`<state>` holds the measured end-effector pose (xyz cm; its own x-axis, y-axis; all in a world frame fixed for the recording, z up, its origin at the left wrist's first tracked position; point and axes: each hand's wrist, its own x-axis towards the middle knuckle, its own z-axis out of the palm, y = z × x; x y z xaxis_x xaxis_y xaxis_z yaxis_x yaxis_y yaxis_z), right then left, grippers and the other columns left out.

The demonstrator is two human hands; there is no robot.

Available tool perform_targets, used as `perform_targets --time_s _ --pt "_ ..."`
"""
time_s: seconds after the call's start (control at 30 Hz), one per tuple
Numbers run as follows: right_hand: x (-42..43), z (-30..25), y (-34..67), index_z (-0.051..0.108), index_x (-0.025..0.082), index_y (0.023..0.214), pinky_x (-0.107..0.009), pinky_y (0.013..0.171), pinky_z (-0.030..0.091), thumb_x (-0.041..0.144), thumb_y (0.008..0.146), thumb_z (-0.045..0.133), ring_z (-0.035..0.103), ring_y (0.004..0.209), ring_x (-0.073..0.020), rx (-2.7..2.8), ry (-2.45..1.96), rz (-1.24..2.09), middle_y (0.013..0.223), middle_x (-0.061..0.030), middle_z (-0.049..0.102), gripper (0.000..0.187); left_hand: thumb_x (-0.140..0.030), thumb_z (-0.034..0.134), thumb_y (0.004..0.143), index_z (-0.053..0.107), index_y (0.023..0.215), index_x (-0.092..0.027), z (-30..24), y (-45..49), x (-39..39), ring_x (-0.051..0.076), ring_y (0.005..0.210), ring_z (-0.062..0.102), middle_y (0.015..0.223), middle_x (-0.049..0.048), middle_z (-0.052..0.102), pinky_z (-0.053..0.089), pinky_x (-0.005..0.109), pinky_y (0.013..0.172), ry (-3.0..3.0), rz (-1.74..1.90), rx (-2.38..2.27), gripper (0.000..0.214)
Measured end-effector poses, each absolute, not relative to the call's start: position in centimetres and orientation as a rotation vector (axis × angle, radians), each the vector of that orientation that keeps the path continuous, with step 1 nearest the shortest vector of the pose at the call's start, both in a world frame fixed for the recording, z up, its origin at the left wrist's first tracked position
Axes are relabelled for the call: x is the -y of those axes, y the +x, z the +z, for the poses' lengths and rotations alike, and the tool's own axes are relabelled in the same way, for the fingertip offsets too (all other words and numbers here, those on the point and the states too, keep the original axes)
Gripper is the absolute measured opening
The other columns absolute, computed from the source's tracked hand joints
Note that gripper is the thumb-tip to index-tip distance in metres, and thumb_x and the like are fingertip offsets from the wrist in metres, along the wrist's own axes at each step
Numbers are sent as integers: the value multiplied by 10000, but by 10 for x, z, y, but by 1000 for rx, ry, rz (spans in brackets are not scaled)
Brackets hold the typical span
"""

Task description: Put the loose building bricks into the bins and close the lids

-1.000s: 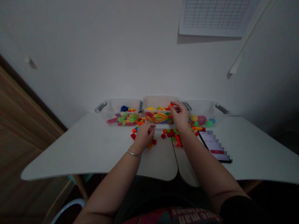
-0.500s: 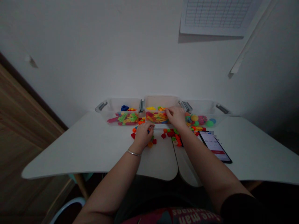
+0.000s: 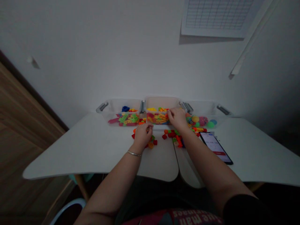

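My left hand (image 3: 143,135) is curled over a small pile of toy building blocks (image 3: 151,145) in red, orange and green. Its fingers are closed, and what they hold, if anything, is hidden. At the right front of the middle clear plastic bin (image 3: 162,103) is my right hand (image 3: 177,118), fingers bent together near the rim. Whatever may be between those fingertips cannot be made out. Yellow, orange and red pieces (image 3: 158,118) fill the lower part of that bin. More loose blocks (image 3: 172,134) in red, green and orange lie beneath my right wrist.
The left bin (image 3: 112,104) has green, pink and blue pieces; the right bin (image 3: 201,106) has coloured balls (image 3: 195,119). A phone (image 3: 217,148) lies right of my right forearm. The white table (image 3: 70,153) has a seam (image 3: 177,159) in front, and a wall stands behind.
My right hand has shifted very slightly right and down at the middle bin. The left hand has turned a little, and a blue bit near its fingers no longer shows.
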<state>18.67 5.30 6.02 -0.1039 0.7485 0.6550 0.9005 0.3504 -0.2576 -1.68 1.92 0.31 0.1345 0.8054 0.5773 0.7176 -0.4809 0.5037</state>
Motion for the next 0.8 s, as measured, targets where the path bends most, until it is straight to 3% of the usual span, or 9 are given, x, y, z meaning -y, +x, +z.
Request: perform_targets --time_s 0.23,0.4,0.53,0.8 --pt "-35 55 184 696 194 893 -391 941 377 275 909 384 594 983 -237 1609 -1231 -101 976 -89 707 323 -143 525 820 666 869 -200 3 -17 -20 215 879 646 901 50 719 494 366 837 2274 1280 -1551 160" --pt "-12 37 173 696 203 869 -370 923 402 253 883 461 592 961 -224 1853 -1218 -46 953 -79 713 241 -144 533 821 675 867 -204 2 -15 -21 225 918 645 900 52 721 485 384 866 2267 1310 -1585 160" --pt "4 20 165 699 191 917 -355 910 405 228 857 521 576 982 -223 2083 -1340 26 993 -74 711 191 -152 531 829 680 881 -198 2 -16 -20 230 927 643 900 58 722 483 386 867 2260 1310 -1583 165" --pt "29 6 154 652 180 1055 -393 843 409 220 827 552 547 973 -272 2104 -1677 -151 1058 -116 654 252 -154 523 829 686 893 -209 0 -15 -20 228 915 635 911 55 721 482 382 859 2270 1345 -1647 184"
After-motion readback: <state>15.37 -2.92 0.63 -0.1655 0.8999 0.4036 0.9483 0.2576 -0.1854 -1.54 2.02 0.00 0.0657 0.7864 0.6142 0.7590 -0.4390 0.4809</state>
